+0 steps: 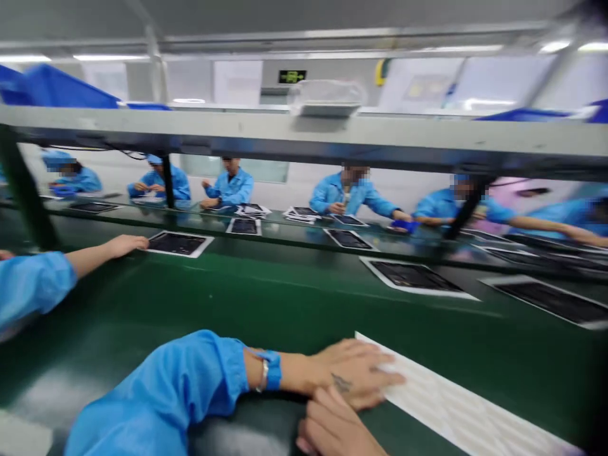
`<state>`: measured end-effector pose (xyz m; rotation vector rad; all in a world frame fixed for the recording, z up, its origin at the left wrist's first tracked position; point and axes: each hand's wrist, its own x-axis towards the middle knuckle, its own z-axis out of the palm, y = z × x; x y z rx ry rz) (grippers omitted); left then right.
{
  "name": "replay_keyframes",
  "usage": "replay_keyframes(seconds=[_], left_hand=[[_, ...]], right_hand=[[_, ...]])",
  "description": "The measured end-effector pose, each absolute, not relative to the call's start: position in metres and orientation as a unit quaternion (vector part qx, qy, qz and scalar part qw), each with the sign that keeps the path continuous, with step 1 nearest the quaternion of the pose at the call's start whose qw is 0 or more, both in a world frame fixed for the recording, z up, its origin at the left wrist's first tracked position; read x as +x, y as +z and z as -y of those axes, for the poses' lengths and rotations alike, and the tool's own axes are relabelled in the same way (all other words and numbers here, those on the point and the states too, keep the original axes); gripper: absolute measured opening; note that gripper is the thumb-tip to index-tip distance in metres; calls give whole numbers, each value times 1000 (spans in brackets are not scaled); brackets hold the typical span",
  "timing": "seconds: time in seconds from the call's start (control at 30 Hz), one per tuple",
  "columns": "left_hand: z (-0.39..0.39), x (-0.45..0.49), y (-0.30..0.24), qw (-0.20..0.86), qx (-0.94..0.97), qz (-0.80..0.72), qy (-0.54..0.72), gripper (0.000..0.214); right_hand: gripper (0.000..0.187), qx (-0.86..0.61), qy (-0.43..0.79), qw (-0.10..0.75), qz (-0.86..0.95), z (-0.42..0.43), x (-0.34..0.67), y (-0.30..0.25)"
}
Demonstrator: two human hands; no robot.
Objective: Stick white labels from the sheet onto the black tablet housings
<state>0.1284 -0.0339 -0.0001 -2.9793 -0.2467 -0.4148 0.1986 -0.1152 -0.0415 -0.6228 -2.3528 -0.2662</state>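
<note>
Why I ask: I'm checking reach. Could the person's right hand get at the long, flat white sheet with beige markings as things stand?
Probably yes: the right hand is close by, and most of the visible white sheet lies uncovered. Only its left end appears covered, by the left hand.

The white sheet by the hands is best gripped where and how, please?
Probably pinch the white sheet by its near long edge, from the person's side: it lies flat on the green surface, and the left hand overlaps its left end.
</note>
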Motion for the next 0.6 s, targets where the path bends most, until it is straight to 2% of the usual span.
replay_keyframes(seconds=[0.1, 0.27, 0.4, 0.47, 0.57, 0.6], left_hand=[[13, 121, -5, 24, -988, 69, -136, 46], [-4, 75, -24, -43, -977, 129, -162, 48], [4, 46, -37, -74, -966, 137, -204, 47], [8, 45, -39, -76, -962, 139, -221, 45], [11, 53, -38, -84, -961, 158, -213, 45], [11, 55, -37, -88, -961, 162, -206, 46]], right_hand=[[28, -235, -107, 349, 901, 113, 197, -38], [12, -233, -79, 239, 939, 124, 201, -32], [4, -252, -41, 230, 939, 116, 213, -6], [16, -332, -16, 230, 915, 84, 226, 15], [15, -587, -56, 116, 800, 3, 266, 47], [14, -628, -69, 103, 768, -26, 283, 56]])
